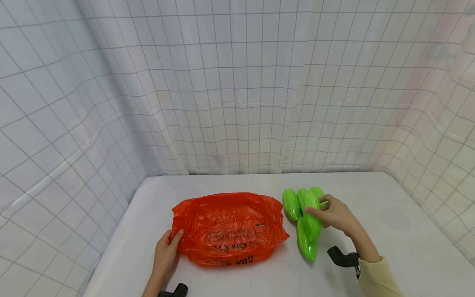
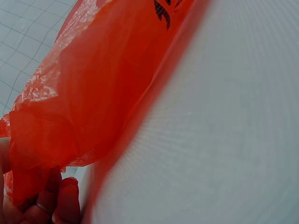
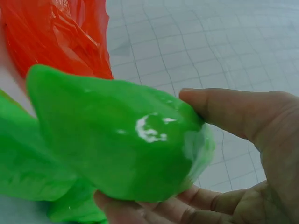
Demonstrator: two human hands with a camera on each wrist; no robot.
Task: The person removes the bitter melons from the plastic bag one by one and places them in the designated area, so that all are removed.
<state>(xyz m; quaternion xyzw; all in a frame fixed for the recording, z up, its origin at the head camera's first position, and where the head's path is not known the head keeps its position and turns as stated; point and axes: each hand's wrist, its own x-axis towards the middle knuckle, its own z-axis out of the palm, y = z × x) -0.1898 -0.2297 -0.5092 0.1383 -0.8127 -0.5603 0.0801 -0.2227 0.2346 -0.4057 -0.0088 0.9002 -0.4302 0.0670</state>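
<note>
A crinkled red plastic bag [image 1: 230,222] with black print lies spread on the white table. My left hand [image 1: 166,249] pinches its left edge between thumb and fingers; in the left wrist view the bag's film [image 2: 88,88] covers part of the fingertips. To the right of the bag, my right hand [image 1: 337,213] grips a glossy green fruit-shaped piece [image 3: 126,135], rounded at one end and pointed at the other. Thumb and fingers hold its rounded end from opposite sides. More such green pieces [image 1: 291,204] lie under and around it, among them a long one [image 1: 306,245] toward the front.
The white table [image 1: 371,206] is enclosed by white curtains [image 1: 237,103] with a dark grid at the back and both sides. A black wrist-worn device [image 1: 343,258] sits on the right wrist, and another [image 1: 174,291] on the left.
</note>
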